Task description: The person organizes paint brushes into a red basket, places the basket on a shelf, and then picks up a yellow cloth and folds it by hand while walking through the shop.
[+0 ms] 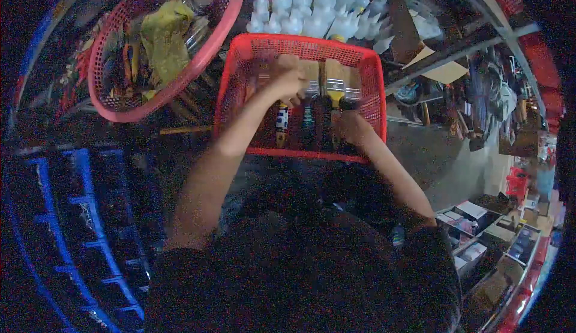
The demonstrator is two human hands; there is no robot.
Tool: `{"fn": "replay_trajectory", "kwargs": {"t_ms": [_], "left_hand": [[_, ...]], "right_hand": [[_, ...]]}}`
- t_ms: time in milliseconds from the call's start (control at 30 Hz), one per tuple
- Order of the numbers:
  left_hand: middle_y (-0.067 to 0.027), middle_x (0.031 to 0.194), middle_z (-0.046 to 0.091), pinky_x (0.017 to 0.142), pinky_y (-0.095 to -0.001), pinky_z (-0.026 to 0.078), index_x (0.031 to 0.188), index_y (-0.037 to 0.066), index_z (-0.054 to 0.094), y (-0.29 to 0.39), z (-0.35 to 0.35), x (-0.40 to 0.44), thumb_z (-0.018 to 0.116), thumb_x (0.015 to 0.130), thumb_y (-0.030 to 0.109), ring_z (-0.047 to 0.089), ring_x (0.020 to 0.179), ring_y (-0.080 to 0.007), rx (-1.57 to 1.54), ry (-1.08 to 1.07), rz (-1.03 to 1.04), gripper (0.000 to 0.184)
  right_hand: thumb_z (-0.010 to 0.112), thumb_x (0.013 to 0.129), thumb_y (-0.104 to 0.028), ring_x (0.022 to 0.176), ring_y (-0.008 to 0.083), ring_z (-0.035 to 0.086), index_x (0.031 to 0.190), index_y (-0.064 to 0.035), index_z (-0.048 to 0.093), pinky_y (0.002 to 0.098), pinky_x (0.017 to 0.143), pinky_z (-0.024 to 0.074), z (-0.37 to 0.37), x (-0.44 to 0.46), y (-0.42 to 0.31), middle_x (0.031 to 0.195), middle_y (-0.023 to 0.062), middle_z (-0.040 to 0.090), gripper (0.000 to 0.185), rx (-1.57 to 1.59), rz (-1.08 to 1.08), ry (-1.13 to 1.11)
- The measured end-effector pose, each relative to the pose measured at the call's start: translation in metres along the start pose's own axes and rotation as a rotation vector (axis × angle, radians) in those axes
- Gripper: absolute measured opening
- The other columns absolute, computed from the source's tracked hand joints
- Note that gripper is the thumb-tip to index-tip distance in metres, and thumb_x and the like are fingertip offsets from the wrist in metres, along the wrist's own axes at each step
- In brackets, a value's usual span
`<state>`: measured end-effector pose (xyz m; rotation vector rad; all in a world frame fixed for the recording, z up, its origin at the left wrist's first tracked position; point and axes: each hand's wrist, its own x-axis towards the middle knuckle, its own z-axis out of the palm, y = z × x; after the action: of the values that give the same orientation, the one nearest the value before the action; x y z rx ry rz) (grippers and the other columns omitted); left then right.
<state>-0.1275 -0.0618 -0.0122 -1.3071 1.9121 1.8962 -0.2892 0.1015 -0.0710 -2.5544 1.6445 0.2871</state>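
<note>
A red plastic basket [375, 75] in front of me holds several flat paintbrushes [337, 87] with pale bristles and metal ferrules. My left hand [289, 82] is over the bristle ends on the left side, its fingers bent downward and smeared by motion. Whether it holds anything cannot be made out. On the right, my right hand [355, 128] has its fingers closed at the handle of a brush with a yellow-and-silver ferrule. Below my left hand lies a brush handle with a white-and-dark label [282, 118].
A pink basket [225, 36] with tools and a yellowish cloth [167, 39] stands tilted at the upper left. Several white pointed-cap bottles [303, 12] stand behind the red basket. Blue racks [90, 213] are at the lower left, boxed goods [474, 210] at the lower right.
</note>
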Motion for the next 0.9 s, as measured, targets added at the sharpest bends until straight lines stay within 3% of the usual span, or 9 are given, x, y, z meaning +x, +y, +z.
{"fn": "replay_trajectory", "kwargs": {"t_ms": [100,133,267,333,500,567,633,700,900], "left_hand": [[-0.0075,0.062,0.052,0.045,-0.032,0.044,0.09,0.001,0.052,0.003,0.004,-0.013,0.047,0.076,0.027,0.051,0.051,-0.0167,0.26,0.006,0.174,0.029],[-0.0129,0.07,0.053,0.048,-0.0324,0.042,0.083,-0.001,0.051,-0.02,0.004,0.009,0.048,0.076,0.029,0.049,0.051,-0.0179,0.298,0.024,0.481,0.031],[-0.0124,0.083,0.055,0.067,-0.0287,0.04,0.088,-0.001,0.052,-0.013,-0.011,-0.067,0.046,0.078,0.025,0.052,0.075,-0.0169,0.136,0.216,0.785,0.029],[-0.0125,0.081,0.055,0.065,-0.0284,0.041,0.09,0.0,0.051,-0.021,-0.028,-0.097,0.046,0.078,0.022,0.054,0.072,-0.0163,0.088,0.35,0.925,0.025],[-0.0066,0.077,0.055,0.059,-0.0251,0.042,0.093,0.001,0.051,-0.046,-0.08,-0.182,0.047,0.078,0.019,0.051,0.063,-0.0111,-0.376,0.624,0.704,0.024],[-0.0064,0.076,0.055,0.057,-0.0227,0.042,0.091,0.0,0.052,-0.055,-0.095,-0.206,0.048,0.077,0.016,0.051,0.063,-0.0094,-0.676,0.906,0.63,0.022],[-0.0063,0.075,0.056,0.058,-0.0224,0.041,0.089,0.0,0.053,-0.098,-0.136,-0.196,0.05,0.074,0.014,0.05,0.065,-0.0098,-0.316,1.302,0.726,0.021],[-0.0084,0.077,0.056,0.062,-0.0243,0.041,0.09,-0.001,0.052,-0.096,-0.165,-0.211,0.049,0.072,0.012,0.051,0.069,-0.0128,-0.414,1.119,0.484,0.022],[-0.0106,0.084,0.054,0.064,-0.029,0.042,0.092,0.0,0.05,-0.15,-0.271,-0.152,0.046,0.073,0.014,0.052,0.072,-0.0206,0.785,1.408,0.612,0.023]], "right_hand": [[0.041,0.072,-0.015,0.08,0.0212,0.052,0.089,-0.0107,0.051,0.0313,0.065,0.0427,0.004,0.0,0.006,0.086,0.0073,0.054,0.02,-0.103,-0.032,-0.072],[0.041,0.073,-0.014,0.08,0.0229,0.052,0.09,-0.0103,0.051,0.0326,0.065,0.0425,0.03,-0.004,0.018,0.085,0.0094,0.055,0.02,-0.299,-0.133,-0.127],[0.043,0.077,-0.019,0.084,0.0259,0.051,0.09,-0.0048,0.05,0.0345,0.066,0.0406,-0.082,0.007,-0.008,0.088,0.0127,0.053,0.02,0.553,0.649,-0.143],[0.046,0.076,-0.021,0.085,0.027,0.05,0.09,-0.0041,0.05,0.0349,0.068,0.0401,-0.108,0.014,-0.013,0.089,0.0137,0.053,0.022,0.558,0.628,-0.148],[0.053,0.072,-0.029,0.086,0.0306,0.049,0.092,-0.0037,0.05,0.0375,0.071,0.0383,-0.072,0.031,-0.001,0.085,0.0183,0.053,0.032,0.822,0.35,0.256],[0.053,0.072,-0.028,0.086,0.0313,0.048,0.091,-0.0027,0.049,0.0348,0.071,0.0388,-0.159,0.055,-0.041,0.086,0.0177,0.053,0.032,0.504,0.34,0.099],[0.054,0.071,-0.028,0.081,0.029,0.051,0.088,-0.0022,0.052,0.0319,0.066,0.0408,-0.186,0.077,-0.061,0.085,0.0162,0.054,0.031,0.45,0.294,0.162],[0.054,0.072,-0.024,0.071,0.0247,0.054,0.081,-0.0016,0.054,0.0288,0.059,0.0418,-0.196,0.096,-0.066,0.081,0.0134,0.054,0.024,0.402,0.038,0.338],[0.055,0.068,-0.009,0.07,0.0239,0.052,0.075,-0.0018,0.053,0.0313,0.065,0.0392,-0.215,0.173,-0.096,0.074,0.0094,0.054,0.01,0.617,-0.276,0.612]]}}
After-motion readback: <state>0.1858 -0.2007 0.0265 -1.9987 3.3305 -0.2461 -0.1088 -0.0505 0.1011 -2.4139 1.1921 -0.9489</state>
